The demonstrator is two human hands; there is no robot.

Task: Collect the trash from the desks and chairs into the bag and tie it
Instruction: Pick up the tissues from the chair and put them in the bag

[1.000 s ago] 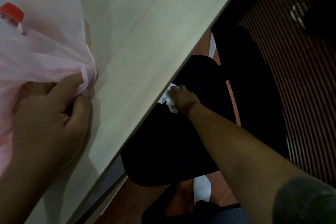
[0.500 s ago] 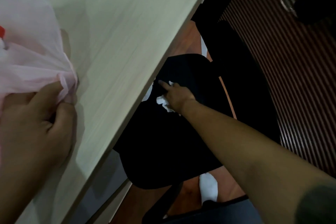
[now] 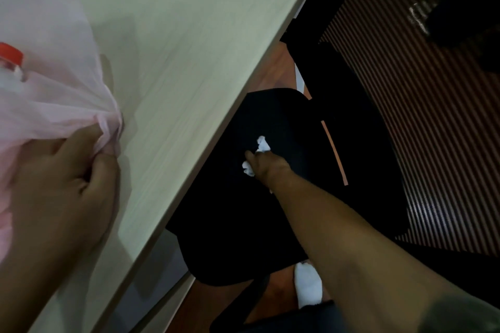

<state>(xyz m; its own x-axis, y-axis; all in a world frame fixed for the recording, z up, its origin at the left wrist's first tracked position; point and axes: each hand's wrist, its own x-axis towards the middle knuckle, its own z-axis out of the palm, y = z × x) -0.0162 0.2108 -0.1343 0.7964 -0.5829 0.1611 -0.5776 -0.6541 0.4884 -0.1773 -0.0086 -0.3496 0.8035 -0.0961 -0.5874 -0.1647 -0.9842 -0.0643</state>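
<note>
A thin pink plastic bag (image 3: 51, 94) lies on the pale wooden desk (image 3: 189, 43) at the left. Through it shows a clear bottle with a red cap (image 3: 10, 54). My left hand (image 3: 62, 186) pinches the bag's gathered edge against the desktop. My right hand (image 3: 266, 167) reaches down over the black chair seat (image 3: 230, 211) beside the desk. Its fingers are closed on crumpled white tissue (image 3: 262, 144), and bits of it stick out above and to the left of the fingers.
The chair's black backrest (image 3: 359, 143) rises right of the seat. Beyond it lies dark striped carpet (image 3: 422, 116). A foot in a white sock (image 3: 308, 286) stands on the reddish wood floor below the seat. The desk edge runs diagonally from upper right to lower left.
My right hand has drawn back from under the desk edge towards the seat's middle, with the white tissue in its fingers. The left hand keeps its pinch on the bag.
</note>
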